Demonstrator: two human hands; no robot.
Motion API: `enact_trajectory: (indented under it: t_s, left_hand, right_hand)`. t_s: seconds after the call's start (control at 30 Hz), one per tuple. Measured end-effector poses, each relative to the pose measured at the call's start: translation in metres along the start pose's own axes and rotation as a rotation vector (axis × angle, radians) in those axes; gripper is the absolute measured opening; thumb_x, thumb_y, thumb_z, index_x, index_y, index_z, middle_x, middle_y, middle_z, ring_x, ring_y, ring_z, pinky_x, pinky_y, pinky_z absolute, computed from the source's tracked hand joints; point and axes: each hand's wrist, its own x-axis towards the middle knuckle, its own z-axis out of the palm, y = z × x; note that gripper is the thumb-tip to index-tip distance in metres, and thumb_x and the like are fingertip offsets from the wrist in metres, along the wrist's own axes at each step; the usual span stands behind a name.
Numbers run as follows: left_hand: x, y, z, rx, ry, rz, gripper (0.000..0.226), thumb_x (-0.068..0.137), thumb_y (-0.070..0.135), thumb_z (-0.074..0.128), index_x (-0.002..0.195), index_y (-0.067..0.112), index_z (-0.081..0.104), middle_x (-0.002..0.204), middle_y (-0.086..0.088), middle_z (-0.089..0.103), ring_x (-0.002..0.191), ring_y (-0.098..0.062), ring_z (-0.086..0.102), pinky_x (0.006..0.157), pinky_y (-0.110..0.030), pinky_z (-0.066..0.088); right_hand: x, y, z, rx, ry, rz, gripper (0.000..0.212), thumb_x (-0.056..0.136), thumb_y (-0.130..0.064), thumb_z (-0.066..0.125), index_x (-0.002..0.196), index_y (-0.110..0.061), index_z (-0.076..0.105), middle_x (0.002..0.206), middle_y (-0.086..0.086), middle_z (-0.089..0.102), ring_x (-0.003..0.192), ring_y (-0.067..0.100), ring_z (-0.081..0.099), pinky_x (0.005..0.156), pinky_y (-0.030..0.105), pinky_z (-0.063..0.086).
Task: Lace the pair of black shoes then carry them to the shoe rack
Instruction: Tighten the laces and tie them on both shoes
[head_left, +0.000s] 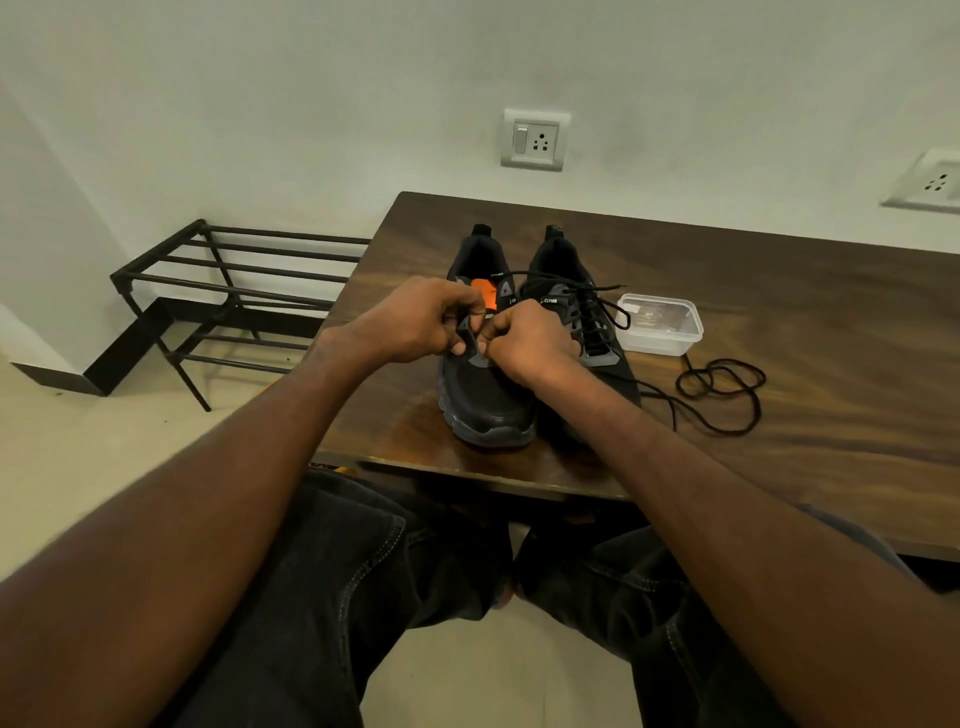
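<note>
1. Left hand (423, 319) and right hand (524, 338) – both with fingers curled, pinching at the lower eyelets of the unlaced black mesh left shoe (483, 395) near the table's front edge.
2. Loose black cord lace (722, 392) trails rightward on the dark wooden table (779, 467); lacing of shoe 2 seems to be just starting – next, thread the tip through.
3. Laced black right shoe (576, 291) stands beside it.
4. Black metal-bar shoe rack (228, 291) waits on the floor, left.
</note>
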Motion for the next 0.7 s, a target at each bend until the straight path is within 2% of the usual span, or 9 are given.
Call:
enact_trajectory:
  t_s: [0.13,0.17,0.27,0.33,0.43,0.5,0.6,0.7]
  left_hand:
    - [0.001,0.003,-0.001,0.028,-0.033,-0.006,0.030,0.083,-0.003,0.076,0.091,0.024,0.066,0.079,-0.008,0.061,0.081,-0.033,0.065,0.078,-0.051,0.059]
    - [0.002,0.003,-0.001,0.035,-0.041,-0.004,0.030,0.083,-0.002,0.077,0.093,0.024,0.065,0.079,-0.007,0.060,0.080,-0.033,0.065,0.078,-0.051,0.059]
    - [0.001,0.003,-0.001,0.051,-0.042,-0.006,0.031,0.083,-0.001,0.077,0.095,0.025,0.064,0.081,-0.006,0.060,0.079,-0.028,0.062,0.080,-0.051,0.059]
    - [0.000,0.004,0.000,0.058,-0.022,0.002,0.029,0.083,-0.001,0.077,0.096,0.022,0.065,0.079,-0.002,0.059,0.077,-0.025,0.062,0.080,-0.051,0.058]
    - [-0.001,0.007,0.001,0.071,0.006,0.000,0.026,0.083,0.001,0.077,0.099,0.019,0.066,0.077,0.004,0.058,0.074,-0.019,0.061,0.080,-0.048,0.058]
    - [-0.001,0.009,0.001,0.078,0.013,-0.009,0.026,0.083,0.001,0.077,0.099,0.018,0.066,0.076,0.005,0.058,0.071,-0.013,0.057,0.080,-0.045,0.058]
    - [-0.001,0.009,0.002,0.087,0.022,-0.011,0.028,0.081,0.001,0.078,0.099,0.019,0.066,0.076,0.005,0.059,0.069,-0.011,0.055,0.077,-0.044,0.057]
    - [-0.001,0.008,0.003,0.095,0.039,-0.012,0.030,0.081,0.001,0.079,0.102,0.018,0.066,0.080,0.004,0.060,0.072,-0.014,0.056,0.079,-0.047,0.057]
  right_hand:
    - [0.002,0.000,0.007,0.122,0.050,0.053,0.011,0.096,-0.032,0.071,0.094,-0.028,0.080,0.102,-0.002,0.073,0.099,0.021,0.067,0.080,0.036,0.053]
    - [0.002,0.000,0.009,0.144,0.040,0.067,0.012,0.096,-0.033,0.070,0.094,-0.027,0.081,0.101,-0.001,0.073,0.098,0.021,0.068,0.080,0.035,0.053]
    - [0.004,0.000,0.008,0.201,-0.035,0.074,0.012,0.094,-0.029,0.072,0.090,-0.023,0.081,0.097,0.000,0.075,0.096,0.020,0.068,0.090,0.042,0.059]
    - [0.005,0.001,0.005,0.167,-0.071,0.031,0.011,0.092,-0.025,0.072,0.086,-0.022,0.081,0.096,0.000,0.076,0.096,0.020,0.068,0.092,0.043,0.059]
    - [0.005,0.003,0.000,0.064,-0.105,-0.026,0.017,0.093,-0.025,0.073,0.077,-0.031,0.075,0.103,-0.003,0.075,0.100,0.021,0.068,0.092,0.045,0.059]
    - [0.005,0.004,-0.001,0.022,-0.096,-0.062,0.015,0.094,-0.030,0.074,0.079,-0.035,0.072,0.104,-0.003,0.074,0.101,0.021,0.068,0.092,0.045,0.059]
    - [0.004,0.002,0.004,0.011,-0.037,-0.054,0.010,0.096,-0.032,0.070,0.090,-0.027,0.076,0.100,0.001,0.073,0.096,0.024,0.069,0.088,0.047,0.059]
    - [0.005,0.000,0.004,0.140,-0.073,0.003,0.012,0.094,-0.022,0.069,0.093,-0.012,0.076,0.094,0.010,0.074,0.092,0.026,0.071,0.087,0.048,0.061]
